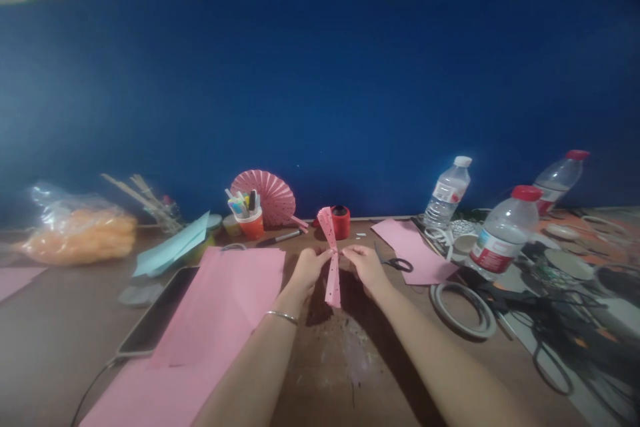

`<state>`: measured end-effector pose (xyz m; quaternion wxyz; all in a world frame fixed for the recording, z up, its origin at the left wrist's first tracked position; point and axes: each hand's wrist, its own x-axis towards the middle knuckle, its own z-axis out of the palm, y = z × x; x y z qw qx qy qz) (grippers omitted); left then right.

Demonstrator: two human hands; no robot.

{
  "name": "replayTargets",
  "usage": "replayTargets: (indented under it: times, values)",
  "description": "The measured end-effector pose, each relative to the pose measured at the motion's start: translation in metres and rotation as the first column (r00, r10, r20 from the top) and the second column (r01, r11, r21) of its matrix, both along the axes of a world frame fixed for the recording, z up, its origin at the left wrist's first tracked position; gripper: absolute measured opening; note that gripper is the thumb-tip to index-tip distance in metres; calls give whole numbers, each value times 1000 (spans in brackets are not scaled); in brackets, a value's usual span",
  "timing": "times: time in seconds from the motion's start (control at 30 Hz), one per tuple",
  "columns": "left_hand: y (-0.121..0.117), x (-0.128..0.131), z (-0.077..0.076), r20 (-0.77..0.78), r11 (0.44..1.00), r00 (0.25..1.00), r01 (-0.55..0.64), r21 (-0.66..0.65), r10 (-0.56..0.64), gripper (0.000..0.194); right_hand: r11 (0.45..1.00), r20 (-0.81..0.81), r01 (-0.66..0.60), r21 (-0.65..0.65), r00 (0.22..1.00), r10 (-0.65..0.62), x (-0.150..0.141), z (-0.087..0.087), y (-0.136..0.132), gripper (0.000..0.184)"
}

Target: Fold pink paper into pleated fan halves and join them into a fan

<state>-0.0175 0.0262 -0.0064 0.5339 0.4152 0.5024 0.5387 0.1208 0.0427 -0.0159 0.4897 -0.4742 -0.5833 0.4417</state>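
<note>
A pleated strip of pink paper (332, 285) with dark dots stands roughly upright above the brown table, narrow in the middle and spread at both ends. My left hand (311, 265) pinches its middle from the left side. From the right, my right hand (366, 265) closes its fingertips at the same narrow spot; whether they hold the paper or something thin around it is too small to tell. Behind the strip sits a red roll-shaped object (341, 221). Black-handled scissors (397, 263) lie beside my right hand, partly on a pink sheet (417, 253).
Pink sheets (225, 300) and a tablet-like device (163, 317) lie left. A pink paper fan (273, 197) stands behind an orange pen cup (250, 223). Bagged orange material (83, 235) is far left. Water bottles (505, 230), a grey tape-like ring (463, 310) and cables crowd the right.
</note>
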Motion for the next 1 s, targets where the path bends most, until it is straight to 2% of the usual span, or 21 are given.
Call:
replayTargets:
  times: [0.27, 0.5, 0.7, 0.8, 0.87, 1.0]
  values:
    - [2, -9, 6, 55, 993, 992, 117, -9, -116, 30, 992, 110, -87, 86, 991, 77, 9, 7, 0, 19]
    - [-2, -8, 9, -7, 994, 994, 106, -39, -107, 35, 987, 147, -87, 136, 987, 66, 11, 13, -4, 21]
    - [-1, -8, 8, -29, 992, 992, 121, -31, -121, 34, 987, 200, -116, 109, 975, 92, 12, 10, 0, 22]
    - [-4, -9, 11, -36, 980, 980, 195, -34, -196, 32, 978, 224, -188, 90, 961, 164, 12, 8, 1, 20]
    - [-8, -11, 16, -87, 957, 953, 290, -27, -291, 31, 966, 247, -247, 74, 943, 222, 13, 8, 0, 20]
    - [-17, -14, 32, -321, 855, 799, 514, -75, -509, 24, 918, 358, -393, 53, 866, 350, 16, 15, -2, 16]
